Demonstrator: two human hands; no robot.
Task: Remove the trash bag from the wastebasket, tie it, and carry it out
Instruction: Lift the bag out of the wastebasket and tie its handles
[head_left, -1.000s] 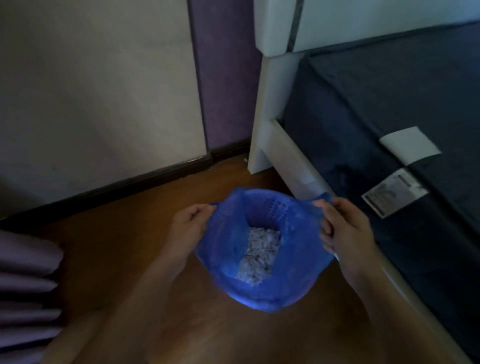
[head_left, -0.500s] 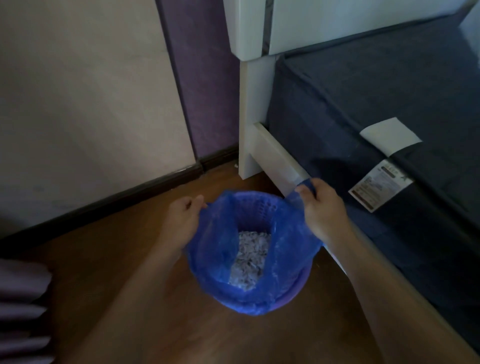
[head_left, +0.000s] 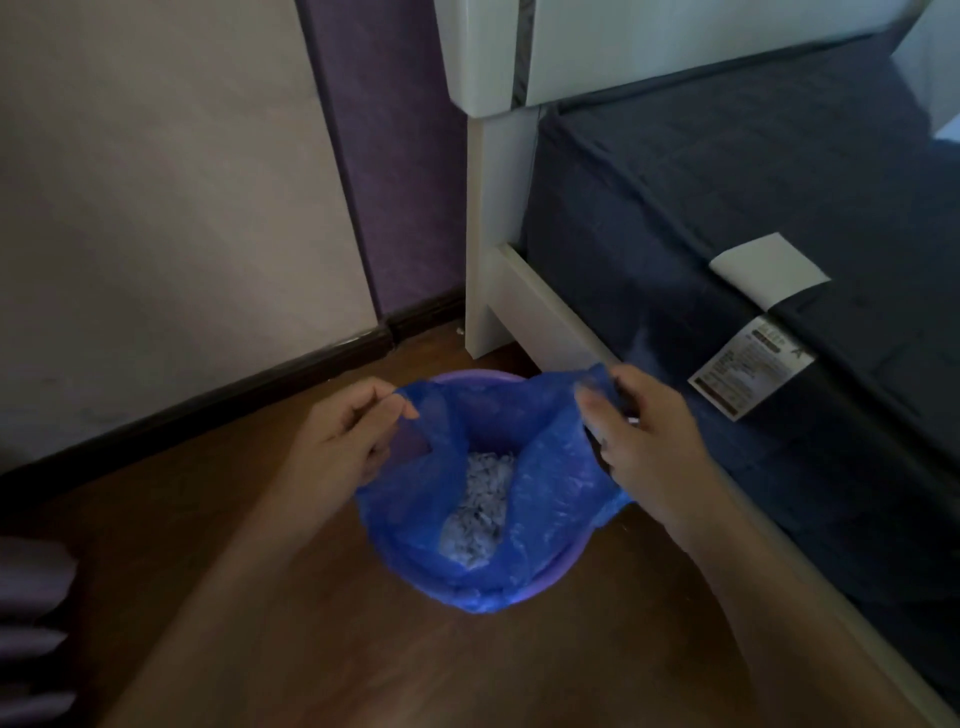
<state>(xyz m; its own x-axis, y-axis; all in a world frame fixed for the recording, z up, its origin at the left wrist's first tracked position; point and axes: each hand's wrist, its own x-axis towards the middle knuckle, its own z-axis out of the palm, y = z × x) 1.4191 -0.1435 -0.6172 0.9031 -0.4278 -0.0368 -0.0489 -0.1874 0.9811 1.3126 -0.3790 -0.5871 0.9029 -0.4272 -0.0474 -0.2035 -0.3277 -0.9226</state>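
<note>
Nearest the camera, the front edge of the blue trash bag (head_left: 545, 499) is still folded over the rim of the purple wastebasket (head_left: 563, 571), which stands on the wooden floor (head_left: 270, 597). The bag sits inside the wastebasket, with pale shredded paper (head_left: 480, 499) heaped at its bottom.

To the left of the wastebasket, the left hand (head_left: 345, 436) pinches the bag's edge, its grip closed on the plastic between thumb and forefinger. To the right, the right hand (head_left: 644, 431) grasps the opposite edge, fingers curled around a gathered bunch. Holding two opposite sides this way probably keeps the mouth open and level, so the paper stays in as the bag is lifted free. The far side of the rim already shows bare purple, so I judge the removal only partly done.

Beyond the wastebasket on its right stands a white bed frame (head_left: 540, 312) with a dark mattress (head_left: 727, 208); behind it, the wall (head_left: 156, 208).
</note>
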